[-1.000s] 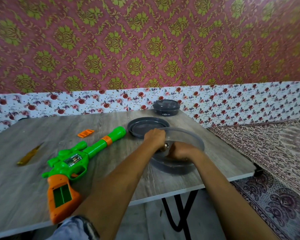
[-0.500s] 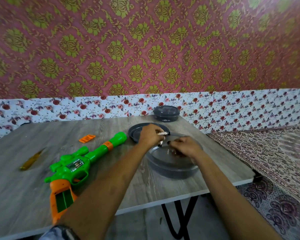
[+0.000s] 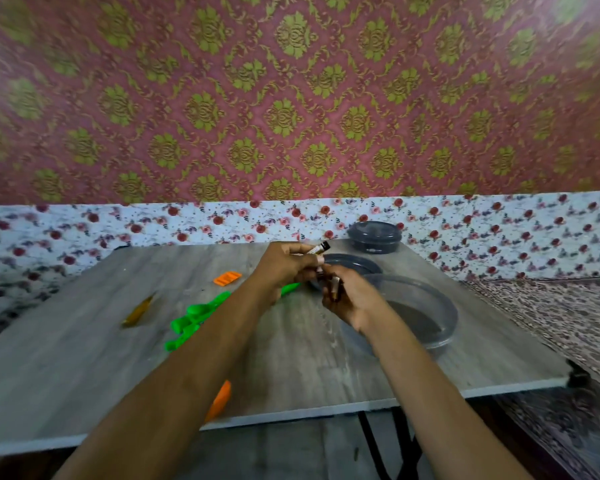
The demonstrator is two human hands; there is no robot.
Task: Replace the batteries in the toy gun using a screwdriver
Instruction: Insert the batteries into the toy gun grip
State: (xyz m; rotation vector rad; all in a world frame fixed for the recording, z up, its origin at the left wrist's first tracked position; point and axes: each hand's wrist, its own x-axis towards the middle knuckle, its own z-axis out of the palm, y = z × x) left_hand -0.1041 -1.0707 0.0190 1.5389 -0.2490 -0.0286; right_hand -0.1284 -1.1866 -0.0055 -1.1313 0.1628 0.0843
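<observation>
**While the toy gun [image 3: 194, 320] waits for power**

My left hand [image 3: 284, 268] pinches one battery [image 3: 316, 249], and my right hand [image 3: 352, 299] grips more batteries [image 3: 335, 289] beside the bowl [image 3: 445, 308], probably for loading. It lies on the table [image 3: 84, 358] under my left forearm.

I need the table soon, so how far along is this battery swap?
Done: the orange cover lies off the toy gun, and the screwdriver is set aside. In hand: the left hand pinches a battery; the right hand grips what look like more batteries, near the open container. Left: loading the gun and screwing the cover back.
</observation>
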